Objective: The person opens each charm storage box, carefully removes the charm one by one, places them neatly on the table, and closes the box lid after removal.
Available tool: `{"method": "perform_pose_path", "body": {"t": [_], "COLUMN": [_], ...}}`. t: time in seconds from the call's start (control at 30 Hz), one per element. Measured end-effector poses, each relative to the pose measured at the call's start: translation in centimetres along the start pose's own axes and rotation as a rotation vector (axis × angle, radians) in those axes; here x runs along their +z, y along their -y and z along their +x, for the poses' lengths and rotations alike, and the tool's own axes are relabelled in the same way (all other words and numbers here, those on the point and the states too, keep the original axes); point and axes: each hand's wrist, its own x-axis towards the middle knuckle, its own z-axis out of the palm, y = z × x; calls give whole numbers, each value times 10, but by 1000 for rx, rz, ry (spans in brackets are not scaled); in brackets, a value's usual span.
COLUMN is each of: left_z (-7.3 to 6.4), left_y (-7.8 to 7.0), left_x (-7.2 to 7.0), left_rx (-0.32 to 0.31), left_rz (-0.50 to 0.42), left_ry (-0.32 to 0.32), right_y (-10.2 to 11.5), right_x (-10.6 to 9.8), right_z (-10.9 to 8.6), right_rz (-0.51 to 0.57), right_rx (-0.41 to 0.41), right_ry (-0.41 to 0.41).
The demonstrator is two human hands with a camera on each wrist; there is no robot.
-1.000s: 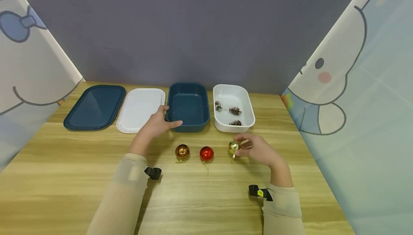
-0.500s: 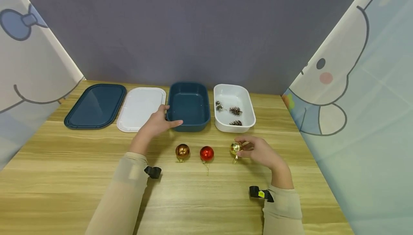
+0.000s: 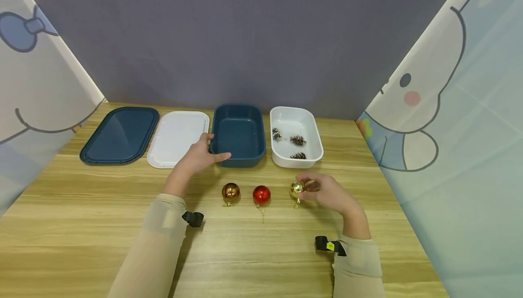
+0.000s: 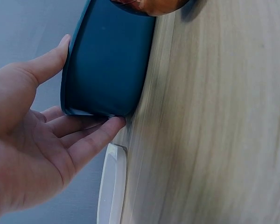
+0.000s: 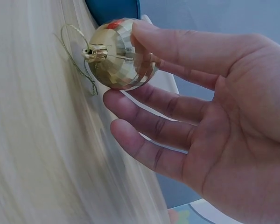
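Note:
My left hand [image 3: 201,153] is at the near left corner of a dark blue plastic box [image 3: 239,161], thumb on its rim and fingers against the left side. In the left wrist view the box [image 4: 107,60] sits between thumb and fingers. My right hand [image 3: 327,192] pinches a faceted gold Christmas ball [image 3: 296,189] between thumb and fingers. The right wrist view shows the ball [image 5: 116,58] with its cap and string loop towards the wooden table, two lower fingers free of it. A red ball [image 3: 261,194] and a bronze ball [image 3: 231,192] lie to its left.
A white box [image 3: 297,163] holding several small pine cones stands right of the blue one. Left of the boxes lie a white lid [image 3: 177,136] and a dark blue lid [image 3: 120,135]. Behind them rises a grey wall [image 3: 241,39]; printed panels flank the wooden table [image 3: 245,257].
The gold ball has shifted and turned very slightly in my right hand. My left hand stays at the blue box.

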Motion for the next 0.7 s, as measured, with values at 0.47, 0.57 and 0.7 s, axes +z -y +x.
{"method": "perform_pose_path", "body": {"t": [0.47, 0.57, 0.7], "left_z": [1, 1, 0], "left_y": [1, 1, 1], "left_x": [0, 0, 0], "left_rx": [3, 4, 1], "left_rz": [0, 2, 6], "left_ry": [1, 1, 1], "right_y": [2, 3, 4], "right_x": [1, 1, 1], "right_z": [1, 1, 1], "right_rz": [2, -7, -16], "right_rx": [31, 50, 67], "right_ry": [22, 31, 33]}}
